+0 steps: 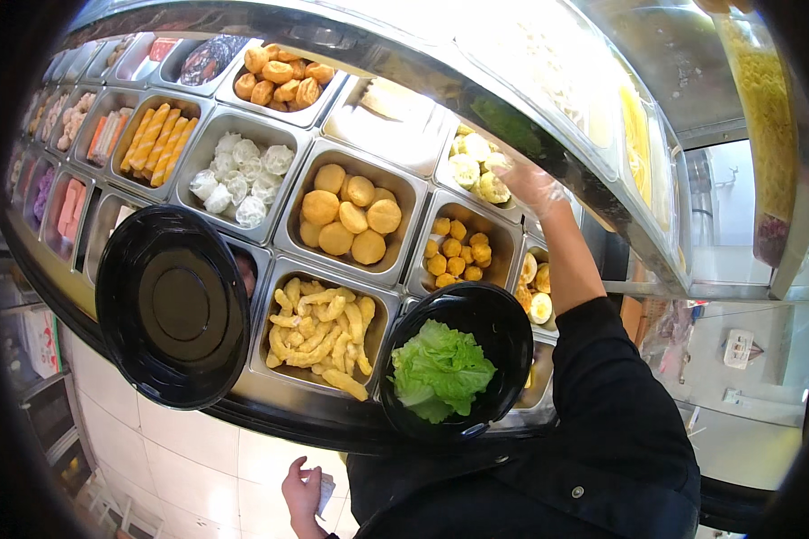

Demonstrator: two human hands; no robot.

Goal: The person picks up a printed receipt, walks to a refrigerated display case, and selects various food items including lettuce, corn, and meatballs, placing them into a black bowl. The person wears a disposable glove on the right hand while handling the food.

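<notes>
1. Steel pans (412,198) fill the counter (270,395) before you.
2. Your gloved right hand (537,190) is at the corn pieces (472,171), far right — pinching or spread, you cannot tell.
3. Your left hand (302,490) hangs near, curled — its hold unclear.
4. Lettuce (440,370) lies in the near-right bowl (507,337); another black bowl (173,305) sits left.

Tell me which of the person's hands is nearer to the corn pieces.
Right. The right hand is beside the corn pieces, at their right; the left hand is far below them in the picture, past the counter's near edge.
</notes>
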